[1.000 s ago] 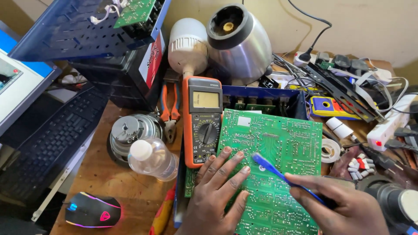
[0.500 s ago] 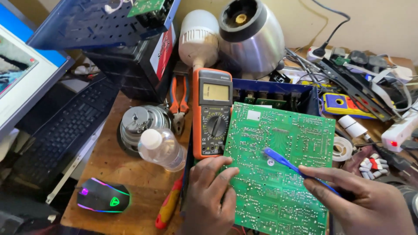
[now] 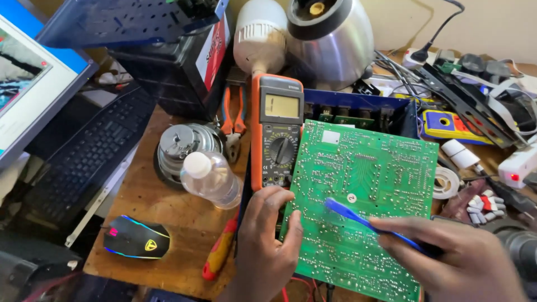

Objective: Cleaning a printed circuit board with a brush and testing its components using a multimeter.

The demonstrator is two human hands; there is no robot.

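Note:
A large green circuit board [image 3: 366,179], solder side up, lies tilted across the cluttered wooden bench. My left hand [image 3: 267,246] grips its left edge, fingers curled over the rim. A slim blue tool [image 3: 366,222] is held in my right hand [image 3: 458,260], and the flat tip rests on the middle of the board. An orange multimeter [image 3: 278,134] lies just left of the board's upper part, touching its edge.
A clear plastic bottle [image 3: 210,178], a metal motor part [image 3: 183,146], orange pliers [image 3: 234,114] and a red-yellow screwdriver [image 3: 220,251] lie left of the board. A lit mouse [image 3: 136,237], a keyboard [image 3: 78,162], a tape roll [image 3: 447,183] and tangled cables [image 3: 470,72] crowd the bench.
My left hand slid from flat on the board to gripping its left edge. The blue tool's tip stays near the board's middle, and the view shifted left and down.

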